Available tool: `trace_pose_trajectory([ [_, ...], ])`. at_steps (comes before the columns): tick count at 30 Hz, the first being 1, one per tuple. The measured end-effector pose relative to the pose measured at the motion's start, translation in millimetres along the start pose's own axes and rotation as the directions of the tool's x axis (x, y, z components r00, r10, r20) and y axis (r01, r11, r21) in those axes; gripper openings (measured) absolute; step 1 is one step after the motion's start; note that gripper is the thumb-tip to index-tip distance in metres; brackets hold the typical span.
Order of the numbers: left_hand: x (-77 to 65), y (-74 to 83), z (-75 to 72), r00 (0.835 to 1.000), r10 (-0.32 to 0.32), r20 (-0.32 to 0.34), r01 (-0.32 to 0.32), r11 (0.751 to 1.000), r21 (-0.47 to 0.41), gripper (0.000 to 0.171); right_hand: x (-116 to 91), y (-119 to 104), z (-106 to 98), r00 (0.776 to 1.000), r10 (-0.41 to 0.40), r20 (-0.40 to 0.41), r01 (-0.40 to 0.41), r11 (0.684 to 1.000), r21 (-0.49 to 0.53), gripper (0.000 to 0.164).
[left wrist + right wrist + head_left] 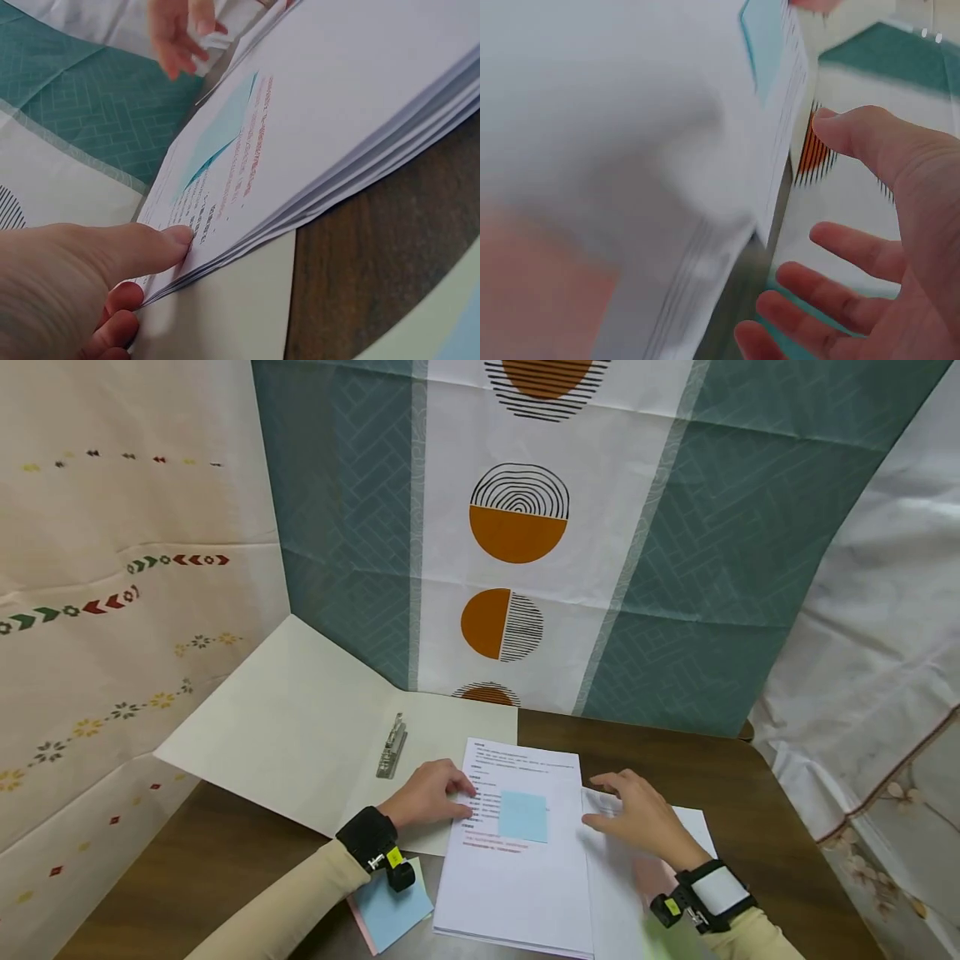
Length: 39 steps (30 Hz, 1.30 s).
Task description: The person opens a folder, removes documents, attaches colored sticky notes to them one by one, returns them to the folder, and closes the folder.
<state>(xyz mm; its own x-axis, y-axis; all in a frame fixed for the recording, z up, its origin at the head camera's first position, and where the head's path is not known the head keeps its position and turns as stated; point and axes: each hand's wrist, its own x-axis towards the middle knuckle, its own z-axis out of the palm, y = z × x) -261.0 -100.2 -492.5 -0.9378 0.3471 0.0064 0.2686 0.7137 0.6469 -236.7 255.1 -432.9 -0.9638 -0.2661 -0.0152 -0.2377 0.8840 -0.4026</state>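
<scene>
A stack of printed paper (517, 893) with a light blue sticky note (523, 816) on its top sheet lies in front of me, overlapping the open file folder (435, 718). My left hand (429, 795) pinches the stack's left edge; in the left wrist view its thumb (154, 251) lies on the top sheet, the other fingers curled at the edge. On the other side, my right hand (645, 818) hovers above more sheets (611, 877), fingers spread and apart from the stack. A metal lever clip (392, 747) is fixed inside the folder.
Blue and pink sticky notes (393, 902) lie under my left wrist. The sheets on the right carry a pink note (652, 875) and a green note (671, 939). The folder's cover (285, 718) leans up at the left; patterned cloth (517, 635) hangs behind the wooden table (772, 835).
</scene>
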Motion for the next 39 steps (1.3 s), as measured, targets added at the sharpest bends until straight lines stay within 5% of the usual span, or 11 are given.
trace_pose_trajectory([
  [8, -1.2, 0.0, -0.9, 1.0, -0.015, -0.002, 0.015, 1.0, -0.019, 0.022, -32, 46, -38, 0.996, 0.082, -0.044, -0.086, 0.993, -0.08, 0.073],
  [14, -1.8, -0.7, -0.8, 1.0, -0.023, -0.011, 0.023, 0.999, -0.023, 0.023, -44, 65, -48, 0.983, 0.183, -0.018, -0.183, 0.982, -0.05, 0.091],
  [21, -2.2, 0.4, 0.6, 1.0, -0.027, -0.007, 0.027, 0.999, -0.027, 0.022, -54, 84, -46, 0.921, 0.375, 0.106, -0.372, 0.927, -0.047, 0.12],
  [29, -2.5, 0.2, -0.8, 1.0, -0.023, -0.01, 0.023, 0.999, -0.022, 0.023, -68, 96, -34, 0.855, 0.465, 0.229, -0.47, 0.882, -0.034, 0.125],
  [39, -2.5, 1.3, 0.9, 1.0, -0.016, -0.014, 0.016, 1.0, -0.024, 0.022, -64, 104, -17, 0.854, 0.474, 0.214, -0.486, 0.874, 0.005, 0.128],
])
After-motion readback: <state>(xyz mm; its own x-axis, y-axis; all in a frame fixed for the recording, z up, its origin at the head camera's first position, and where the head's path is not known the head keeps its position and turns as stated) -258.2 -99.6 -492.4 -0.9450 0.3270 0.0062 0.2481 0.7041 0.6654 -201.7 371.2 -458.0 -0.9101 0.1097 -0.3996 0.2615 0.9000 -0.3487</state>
